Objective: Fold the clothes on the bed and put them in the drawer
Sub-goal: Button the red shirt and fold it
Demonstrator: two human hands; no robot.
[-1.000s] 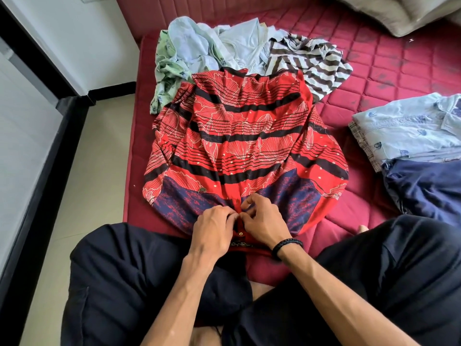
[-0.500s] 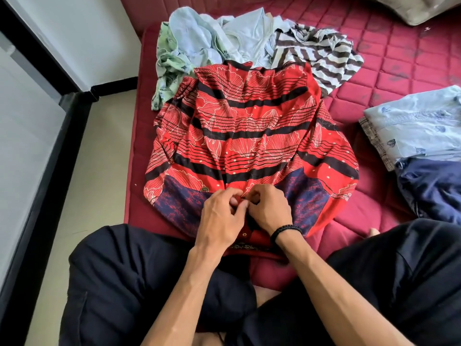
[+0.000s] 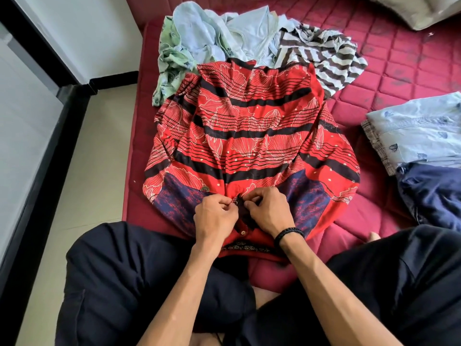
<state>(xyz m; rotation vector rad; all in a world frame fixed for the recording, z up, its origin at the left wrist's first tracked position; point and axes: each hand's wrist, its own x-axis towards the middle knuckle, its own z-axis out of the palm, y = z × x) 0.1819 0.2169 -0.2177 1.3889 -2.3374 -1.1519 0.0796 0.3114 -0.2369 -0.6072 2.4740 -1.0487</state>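
1. two hands worked at the near end of the red patterned shirt [image 3: 252, 136], which lay spread flat on the red mattress [image 3: 411, 71] with its collar end towards the person's lap.
2. left hand [image 3: 215, 216] had its fingers curled, pinching the left edge of the shirt's front opening; right hand [image 3: 268, 212] was curled the same way, pinching the opposite edge, with a dark gap of cloth between them.
3. one small button [image 3: 242, 232] showed just below the hands. judging by this, the step in hand was fastening or straightening the front before folding, so the fold itself was not yet begun.
4. next move, as i judge it, called for closing that opening, smoothing the cloth flat, then bringing the sides and sleeves inward. thin, slippery-looking fabric may bunch if pulled unevenly.
5. beyond the shirt lay a loose heap still to be folded: a pale blue garment [image 3: 199, 33], a green printed one [image 3: 172, 63] and a striped top [image 3: 321, 56], the shirt's far hem touching them.
6. to the right, well apart from the shirt, sat a folded pale blue printed shirt [image 3: 419, 131] over something checked, with a dark navy garment [image 3: 434, 193] beside it.
7. no drawer was in view, so nothing could be said of what it held. the task looked partly done at most.
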